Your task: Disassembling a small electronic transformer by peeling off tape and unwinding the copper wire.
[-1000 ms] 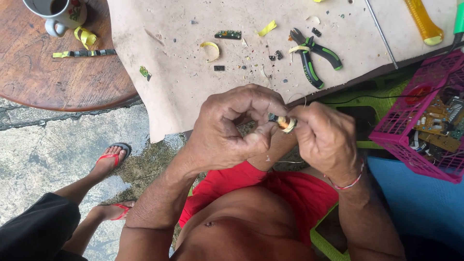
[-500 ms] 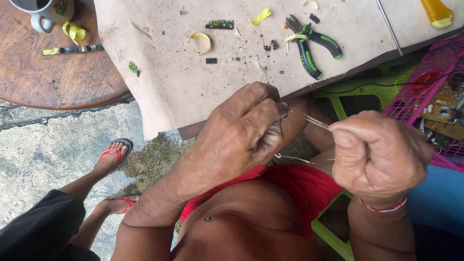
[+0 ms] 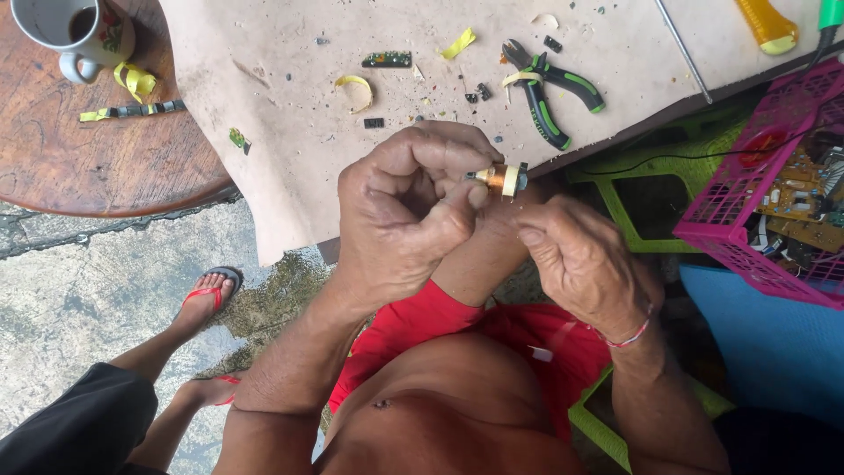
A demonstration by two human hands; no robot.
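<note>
Left hand (image 3: 409, 215) curled nearly into a fist, thumb and forefinger pinched on a small copper coil (image 3: 501, 179) with a yellow band; the coil sits just past the fingertips, above the near edge of the work board (image 3: 290, 149); right hand (image 3: 576, 264) loosely bent, fingertips drawn together just below and beside the coil; whether it grips a fine wire there is too small to tell.

To do this well, judged from the grip: keep the coil pinned at its ends so the winding stays free; hold it close over the board so loose bits fall there and not on the lap; pull any wire straight, not across the edge, since thin copper would likely snap.

Pose: both forearms rise from the lap, wrists bent inward, hands nearly touching at chest height; a red string band on the right wrist.

About: green-handled pliers (image 3: 549, 88) lie on the board beyond the hands, with yellow tape scraps (image 3: 353, 88); a mug (image 3: 75, 31) on the round wooden table (image 3: 105, 167) to the left; a pink basket (image 3: 774, 167) of circuit boards to the right; another person's feet in red sandals (image 3: 207, 295) lower left.
</note>
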